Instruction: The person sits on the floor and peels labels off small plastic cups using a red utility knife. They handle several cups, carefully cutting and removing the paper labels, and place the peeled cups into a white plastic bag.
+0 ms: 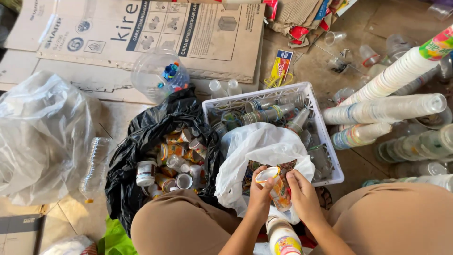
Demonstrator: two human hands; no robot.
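My left hand (261, 192) and my right hand (302, 193) together hold a small plastic cup (276, 185) with a colourful printed label, tilted, just over the mouth of a white plastic bag (264, 141). The bag lies in a white plastic basket (325, 141) that also holds stacked clear cups (271, 113). A stack of printed cups (283, 236) stands between my knees, below the hands. To the left, a black plastic bag (141, 137) lies open with several small bottles and cups (174, 158) inside.
Long stacks of nested plastic cups (387, 109) lie at the right. A clear tub with coloured bottle caps (160, 75) sits on flattened cardboard (141, 33). A clear plastic bag (42, 137) and a crushed bottle (94, 165) lie at the left. Loose cups (368, 54) litter the floor.
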